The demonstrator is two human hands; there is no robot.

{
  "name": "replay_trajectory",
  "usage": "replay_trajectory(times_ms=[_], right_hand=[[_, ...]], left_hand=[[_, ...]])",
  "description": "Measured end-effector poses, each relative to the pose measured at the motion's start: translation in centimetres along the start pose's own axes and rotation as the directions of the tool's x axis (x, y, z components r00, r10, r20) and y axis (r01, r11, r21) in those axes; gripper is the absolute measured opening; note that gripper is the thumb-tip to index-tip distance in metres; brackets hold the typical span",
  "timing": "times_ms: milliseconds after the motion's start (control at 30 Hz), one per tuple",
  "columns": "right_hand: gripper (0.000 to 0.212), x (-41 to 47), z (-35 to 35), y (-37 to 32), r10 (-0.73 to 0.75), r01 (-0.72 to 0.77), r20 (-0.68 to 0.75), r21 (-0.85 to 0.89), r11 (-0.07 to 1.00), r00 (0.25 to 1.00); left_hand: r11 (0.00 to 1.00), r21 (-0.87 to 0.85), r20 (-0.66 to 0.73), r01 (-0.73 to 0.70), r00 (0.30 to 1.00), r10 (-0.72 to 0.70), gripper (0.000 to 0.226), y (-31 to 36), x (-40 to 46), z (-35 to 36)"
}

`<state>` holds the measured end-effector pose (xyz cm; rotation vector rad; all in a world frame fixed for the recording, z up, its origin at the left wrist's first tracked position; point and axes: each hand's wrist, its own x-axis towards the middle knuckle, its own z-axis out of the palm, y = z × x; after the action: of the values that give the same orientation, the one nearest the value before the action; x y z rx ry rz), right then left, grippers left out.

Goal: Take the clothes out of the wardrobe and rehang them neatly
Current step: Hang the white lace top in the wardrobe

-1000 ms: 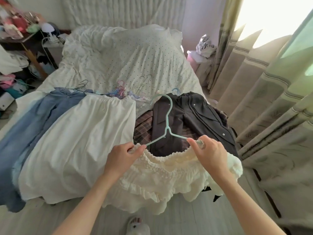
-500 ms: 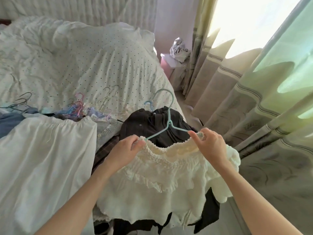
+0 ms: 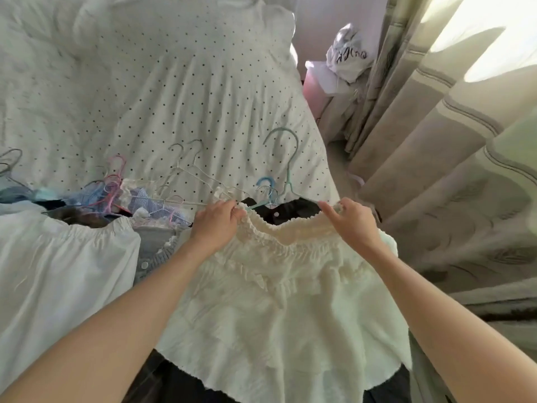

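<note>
Across the bed [image 3: 174, 82], under a dotted white duvet, clothes and loose hangers [image 3: 186, 170] lie in a row; curtains [image 3: 465, 170] hang at 3 o'clock, a plastic bag [image 3: 348, 53] at 1 o'clock. At 6 o'clock the cream ruffled top [image 3: 290, 301] sits on a mint hanger [image 3: 287, 158], each grip clenched on its neckline: left hand [image 3: 215, 225], right hand [image 3: 353, 225]. Since a second ago the view has swung right and closer, the blue garment gone from sight
</note>
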<state>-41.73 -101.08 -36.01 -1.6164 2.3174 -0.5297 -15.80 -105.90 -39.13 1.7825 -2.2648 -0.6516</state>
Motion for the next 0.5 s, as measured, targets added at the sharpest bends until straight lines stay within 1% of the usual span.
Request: replay_trajectory(times_ms=[100,233,333,400,433,500], right_hand=[[0.056,3.0,4.5,1.6,0.016,-0.015,0.110,-0.007,1.000,0.994],[0.050,6.9,8.1,3.2,0.037,-0.035,0.179,-0.016,0.999,0.983],[0.041,9.1,9.6,4.1,0.040,-0.041,0.261,-0.002,0.999,0.965],[0.039,9.6,10.5,4.8,0.045,-0.058,0.330,0.028,0.998,0.943],[0.042,9.6,10.9,5.1,0.037,-0.050,0.360,0.024,0.998,0.932],[0.050,9.4,11.4,5.5,-0.022,0.031,0.394,-0.017,0.999,0.919]], left_hand=[[0.994,0.075,0.051,0.074,0.996,-0.078,0.033,-1.6,2.9,3.0],[0.982,0.117,0.026,0.147,0.988,-0.151,0.034,-2.2,6.1,5.7],[0.973,0.136,0.027,0.188,0.981,-0.194,0.036,-2.8,7.5,7.6],[0.972,0.155,0.089,0.179,0.977,-0.194,0.038,-3.4,7.7,8.5],[0.970,0.187,0.129,0.155,0.975,-0.181,0.039,-3.7,7.5,8.8],[0.962,0.257,0.168,0.093,0.976,-0.139,0.044,-4.4,7.0,8.9]])
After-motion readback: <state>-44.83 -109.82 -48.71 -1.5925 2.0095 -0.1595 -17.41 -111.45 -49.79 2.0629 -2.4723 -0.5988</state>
